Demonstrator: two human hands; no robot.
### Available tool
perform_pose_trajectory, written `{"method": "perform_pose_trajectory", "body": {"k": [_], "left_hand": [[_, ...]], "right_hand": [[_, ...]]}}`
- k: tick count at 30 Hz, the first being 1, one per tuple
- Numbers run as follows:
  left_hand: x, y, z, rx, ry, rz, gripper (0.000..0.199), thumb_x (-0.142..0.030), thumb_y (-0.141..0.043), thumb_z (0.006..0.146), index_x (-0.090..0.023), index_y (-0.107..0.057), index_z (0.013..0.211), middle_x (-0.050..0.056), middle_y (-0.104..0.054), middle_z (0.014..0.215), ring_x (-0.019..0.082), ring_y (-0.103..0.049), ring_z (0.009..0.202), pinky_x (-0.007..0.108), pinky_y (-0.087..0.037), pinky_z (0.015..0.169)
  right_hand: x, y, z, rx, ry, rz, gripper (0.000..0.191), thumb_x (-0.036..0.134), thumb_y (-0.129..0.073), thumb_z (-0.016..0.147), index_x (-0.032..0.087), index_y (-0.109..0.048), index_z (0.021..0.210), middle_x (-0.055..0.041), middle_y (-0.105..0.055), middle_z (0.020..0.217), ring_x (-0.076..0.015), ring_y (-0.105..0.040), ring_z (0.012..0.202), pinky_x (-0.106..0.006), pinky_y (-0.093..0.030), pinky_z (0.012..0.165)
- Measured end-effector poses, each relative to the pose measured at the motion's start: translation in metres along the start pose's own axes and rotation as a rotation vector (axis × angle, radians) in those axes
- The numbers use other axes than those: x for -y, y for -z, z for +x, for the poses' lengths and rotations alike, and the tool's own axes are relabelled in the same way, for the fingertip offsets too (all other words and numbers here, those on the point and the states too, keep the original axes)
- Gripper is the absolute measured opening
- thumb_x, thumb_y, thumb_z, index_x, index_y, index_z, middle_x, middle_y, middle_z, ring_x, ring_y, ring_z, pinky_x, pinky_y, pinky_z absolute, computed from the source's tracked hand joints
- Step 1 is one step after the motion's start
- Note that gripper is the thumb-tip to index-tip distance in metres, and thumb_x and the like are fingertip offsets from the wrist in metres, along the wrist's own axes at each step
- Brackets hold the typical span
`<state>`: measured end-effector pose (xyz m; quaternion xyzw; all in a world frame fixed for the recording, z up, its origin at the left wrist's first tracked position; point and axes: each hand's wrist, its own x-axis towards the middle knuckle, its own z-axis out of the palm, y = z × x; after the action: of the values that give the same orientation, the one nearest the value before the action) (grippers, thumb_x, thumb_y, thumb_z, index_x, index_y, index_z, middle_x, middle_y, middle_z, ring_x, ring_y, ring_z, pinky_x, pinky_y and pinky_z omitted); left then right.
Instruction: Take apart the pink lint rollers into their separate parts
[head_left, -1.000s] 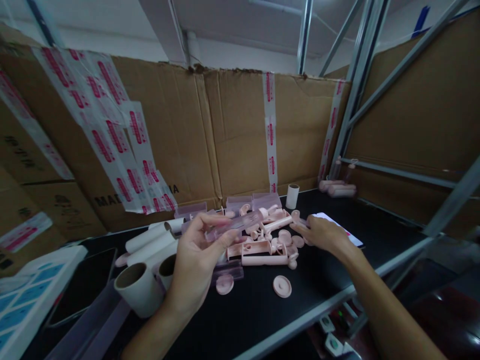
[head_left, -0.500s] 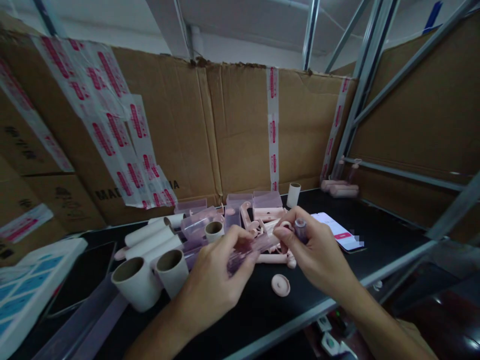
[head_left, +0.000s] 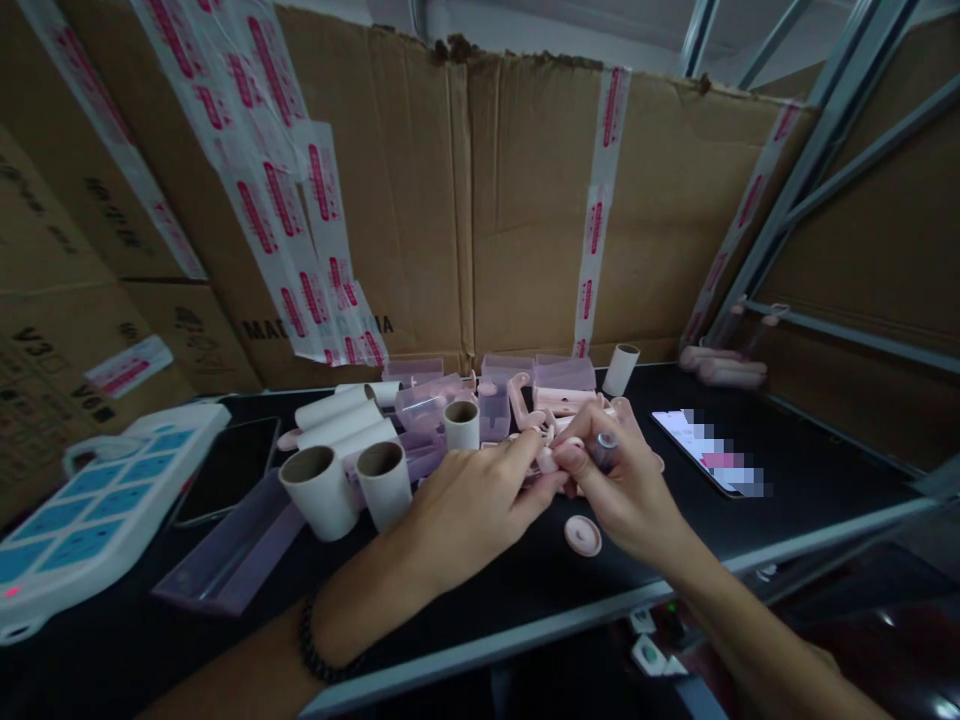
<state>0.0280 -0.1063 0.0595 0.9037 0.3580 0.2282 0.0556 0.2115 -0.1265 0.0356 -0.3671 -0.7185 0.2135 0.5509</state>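
Note:
Both hands meet above the middle of the black shelf, fingertips almost touching. My left hand (head_left: 480, 505) is closed, back upward, at a small pink part (head_left: 547, 460); what lies under its fingers is hidden. My right hand (head_left: 626, 490) pinches at the same spot with thumb and index finger, and a clear tube with a round end (head_left: 604, 442) shows in its curled fingers. Just below the fingertips a pink round disc (head_left: 583, 536) lies flat on the shelf. Behind the hands are pink plastic parts (head_left: 564, 401) and translucent purple trays (head_left: 427, 400).
White cardboard tubes (head_left: 319, 492) stand and lie left of my left hand. Farther left are a long purple tray (head_left: 229, 555), a dark tablet (head_left: 232, 470) and a power strip (head_left: 120, 490). A phone (head_left: 694, 445) lies at right. Cardboard (head_left: 525, 210) closes the back.
My left hand has moved in against the right fingertips and turned back upward; the clear length between the hands no longer shows. The view has shifted, so the shelf objects appear higher.

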Motion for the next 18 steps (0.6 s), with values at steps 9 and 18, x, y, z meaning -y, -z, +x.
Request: {"method": "perform_pose_trajectory", "body": {"k": [9, 18], "left_hand": [[0.007, 0.01, 0.005, 0.121, 0.039, -0.465, 0.018, -0.035, -0.06, 0.1, -0.019, -0.067, 0.094, -0.003, -0.062, 0.074, 0.013, -0.053, 0.064, 0.024, -0.033, 0.058], [0.011, 0.015, 0.008, 0.433, 0.053, -0.871, 0.029, -0.045, -0.058, 0.099, -0.018, -0.068, 0.095, -0.005, -0.051, 0.068, 0.01, -0.042, 0.055, 0.023, -0.032, 0.053]], "right_hand": [[-0.017, -0.007, -0.001, 0.017, 0.045, 0.078, 0.023, 0.032, -0.058, 0.103, 0.022, -0.056, 0.083, 0.0024, -0.06, 0.072, -0.0121, -0.054, 0.062, -0.025, -0.043, 0.058], [-0.021, -0.002, -0.007, 0.08, 0.194, -0.085, 0.011, 0.032, -0.061, 0.1, 0.024, -0.065, 0.093, 0.0003, -0.066, 0.075, -0.0144, -0.058, 0.061, -0.027, -0.043, 0.057]]}}
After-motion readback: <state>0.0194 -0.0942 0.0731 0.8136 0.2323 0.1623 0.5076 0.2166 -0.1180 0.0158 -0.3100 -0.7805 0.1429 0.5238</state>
